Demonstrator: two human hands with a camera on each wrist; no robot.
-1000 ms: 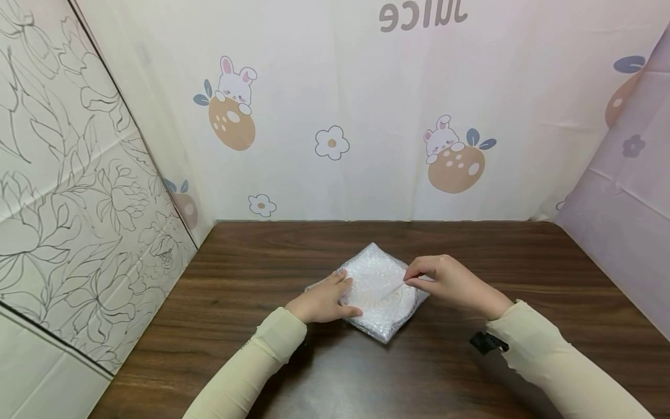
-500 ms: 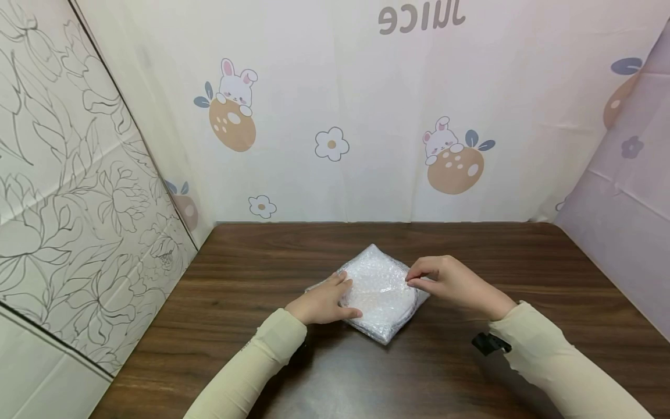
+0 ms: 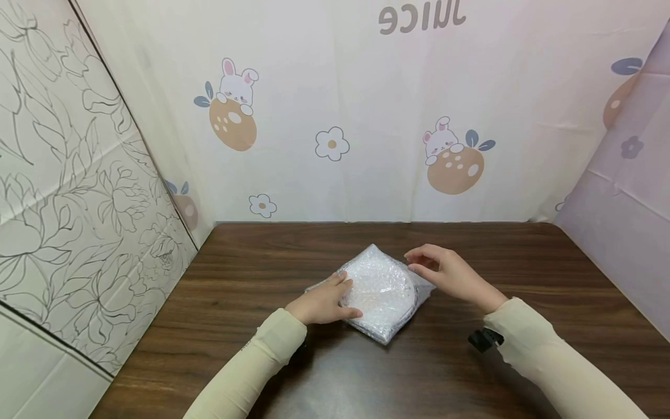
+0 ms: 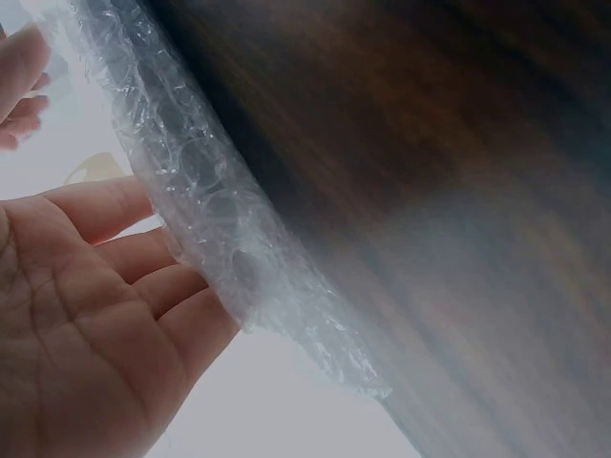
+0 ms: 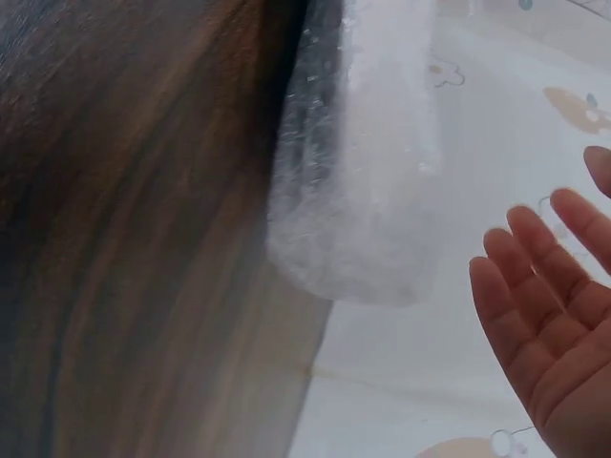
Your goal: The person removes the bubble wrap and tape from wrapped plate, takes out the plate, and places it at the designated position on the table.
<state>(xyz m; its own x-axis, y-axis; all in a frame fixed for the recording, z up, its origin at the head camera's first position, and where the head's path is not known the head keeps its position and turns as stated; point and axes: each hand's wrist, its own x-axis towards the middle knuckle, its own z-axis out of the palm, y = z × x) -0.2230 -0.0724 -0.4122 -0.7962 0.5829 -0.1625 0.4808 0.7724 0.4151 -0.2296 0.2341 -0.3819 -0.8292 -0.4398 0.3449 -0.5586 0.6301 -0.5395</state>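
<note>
A flat package (image 3: 378,291) in clear bubble wrap lies cornerwise on the table. A pale round shape shows through the wrap, but its kind cannot be told. My left hand (image 3: 325,299) rests on the package's left side, fingers and thumb spread. In the left wrist view, that hand's (image 4: 86,315) fingertips lie against the bubble wrap (image 4: 196,176). Above the package's right corner is my right hand (image 3: 451,274), its fingers loosely bent and holding nothing. The right wrist view shows this hand (image 5: 558,315) apart from the wrapped end (image 5: 372,210).
Dark wood-grain table (image 3: 251,256) surrounds the package. A white cloth wall (image 3: 293,99) printed with rabbits and flowers stands along the back edge. Flower-patterned panels (image 3: 94,192) bound the left side, and a pale lilac cloth (image 3: 628,203) hangs on the right.
My right hand pinched a bit of film at the package's right side and has let go, lifting slightly away toward the back. The right corner now shows more. My left hand has not moved.
</note>
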